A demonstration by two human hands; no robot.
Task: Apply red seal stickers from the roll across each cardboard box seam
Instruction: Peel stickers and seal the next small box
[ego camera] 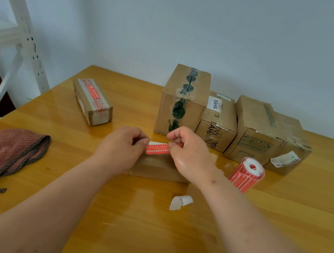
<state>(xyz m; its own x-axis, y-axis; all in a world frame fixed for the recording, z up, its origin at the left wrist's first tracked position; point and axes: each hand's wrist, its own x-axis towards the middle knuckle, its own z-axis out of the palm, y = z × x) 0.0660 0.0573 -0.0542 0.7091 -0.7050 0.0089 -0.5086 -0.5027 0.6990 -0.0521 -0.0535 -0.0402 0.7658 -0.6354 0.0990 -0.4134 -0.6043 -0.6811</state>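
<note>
Between my two hands a red seal sticker [157,148] with white print is stretched flat. My left hand [123,146] pinches its left end and my right hand [188,150] pinches its right end. Both hover just above a low cardboard box [155,168] lying on the wooden table, mostly hidden by my hands. The roll of red stickers [246,174] stands to the right of my right wrist. A long narrow box [92,102] at the back left carries a red sticker on its top.
Three larger cardboard boxes stand at the back: a tall one with green-printed tape [183,100], a "BAHA" box [218,122] and a wide worn one [267,136]. A brown cloth [5,153] lies left. White backing scraps [180,202] lie near my right forearm. A metal shelf [21,26] stands at left.
</note>
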